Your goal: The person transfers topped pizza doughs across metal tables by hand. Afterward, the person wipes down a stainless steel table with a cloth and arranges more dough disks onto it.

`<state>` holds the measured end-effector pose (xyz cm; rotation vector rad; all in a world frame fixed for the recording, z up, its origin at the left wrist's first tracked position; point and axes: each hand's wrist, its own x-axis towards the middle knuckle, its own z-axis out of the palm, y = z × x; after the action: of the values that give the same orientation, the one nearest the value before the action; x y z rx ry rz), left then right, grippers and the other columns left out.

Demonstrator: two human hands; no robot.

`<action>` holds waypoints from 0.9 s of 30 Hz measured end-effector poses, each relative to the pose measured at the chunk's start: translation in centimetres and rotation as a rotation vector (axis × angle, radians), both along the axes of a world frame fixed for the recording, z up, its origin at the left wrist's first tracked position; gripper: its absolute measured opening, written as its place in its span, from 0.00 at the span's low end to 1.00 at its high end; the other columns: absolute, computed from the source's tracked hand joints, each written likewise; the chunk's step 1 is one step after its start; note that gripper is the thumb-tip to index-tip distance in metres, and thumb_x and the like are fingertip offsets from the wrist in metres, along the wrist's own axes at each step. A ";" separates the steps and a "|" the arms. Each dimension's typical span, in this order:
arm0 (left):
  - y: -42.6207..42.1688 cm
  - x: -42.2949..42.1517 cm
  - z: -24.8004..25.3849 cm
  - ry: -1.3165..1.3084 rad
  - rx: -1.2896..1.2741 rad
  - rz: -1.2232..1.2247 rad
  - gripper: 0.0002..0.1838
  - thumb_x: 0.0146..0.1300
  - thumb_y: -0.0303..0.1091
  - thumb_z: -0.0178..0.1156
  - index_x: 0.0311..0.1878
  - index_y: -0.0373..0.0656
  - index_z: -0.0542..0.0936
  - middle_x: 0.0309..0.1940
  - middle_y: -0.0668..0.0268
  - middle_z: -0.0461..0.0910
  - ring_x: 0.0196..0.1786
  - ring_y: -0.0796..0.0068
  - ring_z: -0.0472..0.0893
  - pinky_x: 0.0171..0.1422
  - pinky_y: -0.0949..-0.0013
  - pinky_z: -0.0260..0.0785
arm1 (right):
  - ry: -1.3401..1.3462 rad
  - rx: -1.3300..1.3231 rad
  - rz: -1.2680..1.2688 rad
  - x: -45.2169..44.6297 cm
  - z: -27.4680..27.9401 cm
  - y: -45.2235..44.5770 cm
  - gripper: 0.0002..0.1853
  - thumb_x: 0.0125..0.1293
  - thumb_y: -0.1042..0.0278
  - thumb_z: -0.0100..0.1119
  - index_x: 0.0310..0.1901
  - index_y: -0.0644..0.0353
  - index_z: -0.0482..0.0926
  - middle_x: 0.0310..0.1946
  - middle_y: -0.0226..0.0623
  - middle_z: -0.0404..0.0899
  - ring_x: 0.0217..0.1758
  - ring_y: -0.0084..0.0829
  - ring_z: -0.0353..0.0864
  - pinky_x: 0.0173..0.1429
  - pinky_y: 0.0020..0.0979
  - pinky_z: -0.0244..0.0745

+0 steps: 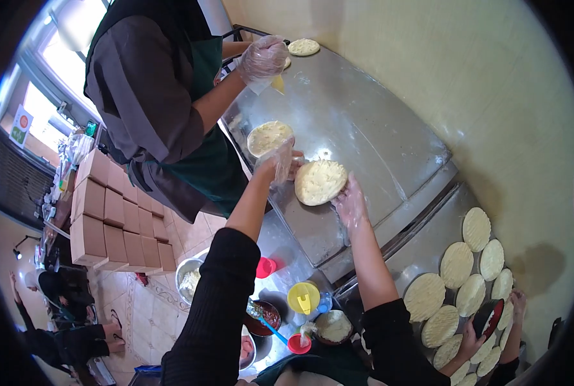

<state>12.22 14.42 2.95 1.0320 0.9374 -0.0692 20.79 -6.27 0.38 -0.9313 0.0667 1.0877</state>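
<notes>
A round flat dough base (320,183) with pale shredded topping, which looks like cheese, is between my two hands over the metal worktop. My left hand (279,162), in a clear plastic glove, has its fingers at the left rim of the base. My right hand (351,201), also gloved, grips the opposite rim, fingers partly hidden under it. Another topped dough base (269,137) lies on the worktop just beyond my left hand.
A co-worker's gloved hand (262,59) is over the far end of the metal worktop (364,122). Bowls, a yellow-lidded container (304,297) and a red cup (266,267) stand nearer me. Several dough rounds (423,297) lie right, beside another person's hands (470,341). Cardboard boxes (89,238) are stacked left.
</notes>
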 end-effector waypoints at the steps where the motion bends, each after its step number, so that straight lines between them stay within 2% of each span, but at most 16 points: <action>1: -0.7 -0.6 0.2 -0.055 -0.041 -0.034 0.47 0.61 0.70 0.31 0.67 0.33 0.55 0.55 0.47 0.67 0.55 0.60 0.71 0.59 0.60 0.63 | 0.001 0.150 -0.023 -0.2 -0.1 -0.5 0.33 0.67 0.41 0.39 0.62 0.63 0.60 0.60 0.44 0.64 0.65 0.39 0.62 0.68 0.42 0.55; 2: -1.4 -1.3 0.4 -0.110 -0.083 -0.069 0.48 0.61 0.71 0.30 0.67 0.33 0.54 0.58 0.46 0.65 0.57 0.59 0.69 0.60 0.61 0.62 | 0.002 0.299 -0.046 -0.6 0.0 -1.2 0.34 0.67 0.40 0.38 0.63 0.62 0.60 0.61 0.45 0.64 0.65 0.39 0.62 0.68 0.43 0.55; 3: -2.3 -1.7 0.5 -0.149 -0.126 -0.039 0.47 0.61 0.71 0.30 0.67 0.35 0.55 0.54 0.51 0.68 0.54 0.63 0.70 0.57 0.62 0.64 | 0.057 0.302 -0.054 -1.0 0.2 -2.1 0.36 0.67 0.38 0.34 0.64 0.62 0.58 0.63 0.47 0.61 0.67 0.41 0.60 0.70 0.44 0.52; 4: -3.2 -2.3 0.7 -0.152 -0.124 -0.041 0.47 0.61 0.71 0.30 0.67 0.35 0.55 0.54 0.51 0.68 0.54 0.63 0.70 0.57 0.62 0.64 | 0.054 0.304 -0.055 -1.4 0.4 -3.2 0.36 0.67 0.38 0.34 0.64 0.62 0.58 0.63 0.47 0.61 0.67 0.41 0.60 0.70 0.44 0.52; 7: -6.6 -4.6 3.2 -0.246 -0.138 0.002 0.45 0.60 0.72 0.32 0.64 0.38 0.61 0.45 0.62 0.70 0.44 0.71 0.70 0.48 0.69 0.64 | 0.291 0.553 -0.019 -3.5 1.0 -6.3 0.40 0.65 0.34 0.32 0.66 0.63 0.55 0.66 0.48 0.57 0.69 0.45 0.56 0.71 0.46 0.50; 10: -9.9 -8.3 4.7 -0.382 -0.144 -0.020 0.44 0.59 0.72 0.36 0.62 0.39 0.64 0.45 0.63 0.71 0.45 0.72 0.70 0.49 0.69 0.64 | 0.294 0.419 -0.097 -6.6 2.2 -9.8 0.42 0.64 0.32 0.34 0.66 0.63 0.55 0.66 0.48 0.57 0.69 0.46 0.56 0.70 0.47 0.50; 12: -11.5 -10.8 4.5 -0.446 -0.208 -0.009 0.39 0.60 0.68 0.42 0.58 0.42 0.70 0.40 0.67 0.73 0.43 0.74 0.72 0.51 0.67 0.65 | 0.330 0.548 -0.042 -8.6 1.6 -12.1 0.44 0.62 0.31 0.38 0.65 0.66 0.56 0.65 0.49 0.59 0.68 0.47 0.58 0.70 0.48 0.52; 13: -12.1 -12.2 4.4 -0.499 -0.271 -0.057 0.38 0.61 0.67 0.42 0.59 0.41 0.70 0.40 0.66 0.75 0.43 0.74 0.73 0.52 0.67 0.66 | 0.330 0.550 -0.065 -9.6 0.7 -13.2 0.44 0.61 0.31 0.39 0.65 0.66 0.56 0.64 0.50 0.59 0.67 0.47 0.60 0.69 0.48 0.55; 14: -13.5 -13.4 5.3 -0.525 -0.313 -0.085 0.38 0.61 0.67 0.42 0.59 0.41 0.70 0.42 0.66 0.76 0.43 0.73 0.74 0.52 0.67 0.67 | 0.337 0.532 -0.033 -11.2 2.6 -14.9 0.47 0.59 0.28 0.39 0.66 0.64 0.55 0.65 0.46 0.58 0.68 0.45 0.58 0.70 0.46 0.52; 15: -15.3 -14.7 6.1 -0.535 -0.288 -0.086 0.38 0.61 0.67 0.42 0.60 0.42 0.69 0.42 0.65 0.76 0.42 0.72 0.76 0.51 0.68 0.69 | 0.347 0.492 -0.085 -12.8 3.0 -16.4 0.48 0.58 0.27 0.40 0.65 0.64 0.56 0.65 0.47 0.59 0.67 0.45 0.60 0.70 0.46 0.53; 17: -18.9 -17.6 7.5 -0.541 -0.266 -0.105 0.41 0.61 0.68 0.40 0.63 0.42 0.65 0.45 0.64 0.76 0.44 0.72 0.77 0.48 0.70 0.72 | 0.479 0.655 -0.084 -15.5 0.7 -18.6 0.46 0.57 0.27 0.43 0.62 0.64 0.63 0.62 0.47 0.65 0.64 0.45 0.65 0.68 0.46 0.56; 18: -20.9 -19.0 8.5 -0.571 -0.346 -0.105 0.36 0.64 0.65 0.38 0.59 0.41 0.68 0.46 0.62 0.75 0.46 0.70 0.76 0.50 0.68 0.70 | 0.514 0.591 -0.129 -17.6 2.0 -20.5 0.45 0.57 0.27 0.41 0.60 0.65 0.66 0.59 0.46 0.68 0.62 0.44 0.68 0.68 0.45 0.58; 21: -25.2 -23.0 8.8 -0.528 -0.378 -0.082 0.38 0.63 0.66 0.38 0.60 0.40 0.67 0.47 0.59 0.75 0.46 0.67 0.77 0.50 0.66 0.71 | 0.479 0.521 -0.150 -22.6 2.6 -25.6 0.45 0.59 0.27 0.39 0.60 0.65 0.65 0.60 0.46 0.67 0.62 0.44 0.68 0.67 0.44 0.58; 24: -28.3 -26.9 7.2 -0.564 -0.481 -0.184 0.40 0.62 0.67 0.39 0.61 0.39 0.66 0.45 0.55 0.77 0.44 0.63 0.79 0.47 0.66 0.73 | 0.490 0.643 -0.179 -27.1 3.6 -30.6 0.44 0.60 0.29 0.37 0.62 0.64 0.63 0.62 0.46 0.65 0.63 0.45 0.66 0.68 0.45 0.57; 26: -30.7 -28.9 6.2 -0.473 -0.529 -0.096 0.40 0.61 0.68 0.40 0.60 0.38 0.67 0.42 0.55 0.78 0.42 0.63 0.79 0.47 0.64 0.73 | 0.523 0.675 -0.285 -29.4 4.4 -33.9 0.43 0.61 0.30 0.35 0.64 0.63 0.61 0.63 0.47 0.62 0.65 0.45 0.63 0.68 0.45 0.56; 27: -31.4 -29.4 5.5 -0.463 -0.545 -0.115 0.41 0.60 0.69 0.41 0.59 0.38 0.67 0.44 0.55 0.76 0.43 0.63 0.78 0.46 0.64 0.73 | 0.087 0.419 -0.243 -30.0 4.2 -35.9 0.43 0.61 0.30 0.36 0.65 0.61 0.59 0.64 0.47 0.60 0.66 0.44 0.61 0.68 0.46 0.56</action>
<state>-17.21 -17.01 8.50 0.5547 0.3979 -0.1638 -9.25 -42.18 4.56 -0.4847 0.0209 0.8705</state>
